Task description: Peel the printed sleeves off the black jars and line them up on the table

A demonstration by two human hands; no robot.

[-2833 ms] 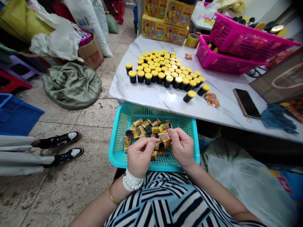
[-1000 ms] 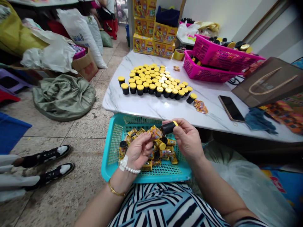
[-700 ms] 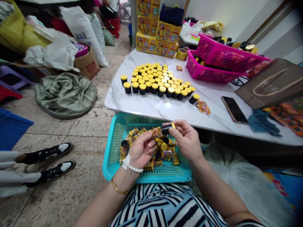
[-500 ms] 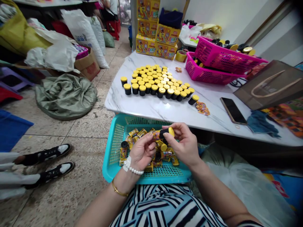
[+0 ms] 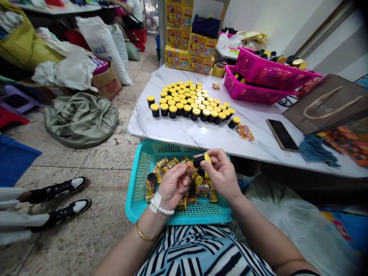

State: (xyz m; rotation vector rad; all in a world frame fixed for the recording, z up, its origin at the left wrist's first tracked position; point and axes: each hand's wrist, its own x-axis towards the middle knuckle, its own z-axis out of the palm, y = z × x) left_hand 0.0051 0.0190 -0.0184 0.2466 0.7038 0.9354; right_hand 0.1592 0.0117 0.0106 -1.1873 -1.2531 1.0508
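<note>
My right hand (image 5: 222, 174) grips a small black canister with a yellow lid (image 5: 199, 161), tilted on its side. Between the thumb and fingers of my left hand (image 5: 174, 184) is a colourful printed wrapper (image 5: 189, 168), its end against or just beside the canister's black bottom; how far it goes over is too small to tell. Both hands are above a turquoise basket (image 5: 132, 184), where several canisters in printed wrappers (image 5: 150, 186) lie jumbled. On the marble-patterned table (image 5: 161, 132), many black canisters with yellow lids (image 5: 186, 108) stand upright. A small pile of flat wrappers (image 5: 245, 132) lies to their right.
Stacked magenta baskets (image 5: 258, 90), a paper bag (image 5: 322, 103) and a phone (image 5: 283, 134) are on the table's right side. Yellow printed boxes (image 5: 176, 57) are stacked at the back. On the left are a green sack (image 5: 82, 120) and a person's shoes (image 5: 69, 207).
The canister in my right hand has shifted slightly left and up, and more of the wrapper in my left hand shows. The camera view has moved slightly.
</note>
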